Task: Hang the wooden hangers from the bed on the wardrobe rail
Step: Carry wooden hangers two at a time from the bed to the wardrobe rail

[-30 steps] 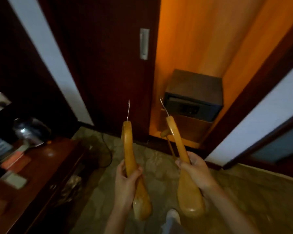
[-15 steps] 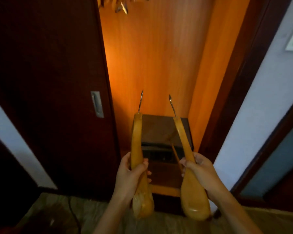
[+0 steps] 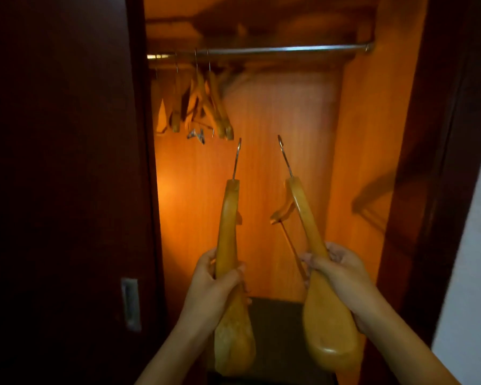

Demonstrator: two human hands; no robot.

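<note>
The left hand (image 3: 214,279) grips the left hanger (image 3: 228,232) and the right hand (image 3: 342,273) the right hanger (image 3: 306,212), each low on one arm, long axes pointing up with hooks topmost. The rail (image 3: 275,50) runs crosswise well above both hooks, bare on its right, with hung hangers (image 3: 203,107) bunched at its left. Which way the thin hooks open is hard to tell.

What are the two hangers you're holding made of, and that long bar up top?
The left-hand hanger and right-hand hanger look like varnished wood: honey-coloured with shiny highlights. Their hooks seem thin metal wire. The rail looks like polished metal, grey and gleaming.
</note>
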